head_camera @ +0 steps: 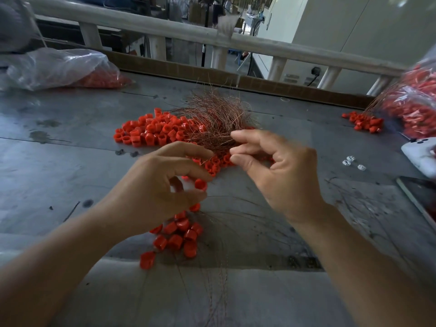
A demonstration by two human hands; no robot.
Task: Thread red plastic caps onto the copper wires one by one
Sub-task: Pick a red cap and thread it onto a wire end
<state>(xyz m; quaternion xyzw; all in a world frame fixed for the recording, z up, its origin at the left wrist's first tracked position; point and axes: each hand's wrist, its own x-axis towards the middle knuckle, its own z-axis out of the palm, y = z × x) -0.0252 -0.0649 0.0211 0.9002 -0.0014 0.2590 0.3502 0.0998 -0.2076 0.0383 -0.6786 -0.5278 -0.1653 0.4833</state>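
Left hand [165,182] pinching red cap [200,184], right hand [278,166] curled against copper wires [212,119] just beyond, grip unclear

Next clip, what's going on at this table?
A person works bare-handed at a grey table. The left hand pinches a red cap at its fingertips; a cluster of caps lies just below it among thin wires. The right hand, blurred, is at the near edge of the copper wire bundle; whether it holds a wire is unclear. A loose pile of caps lies beside the bundle.
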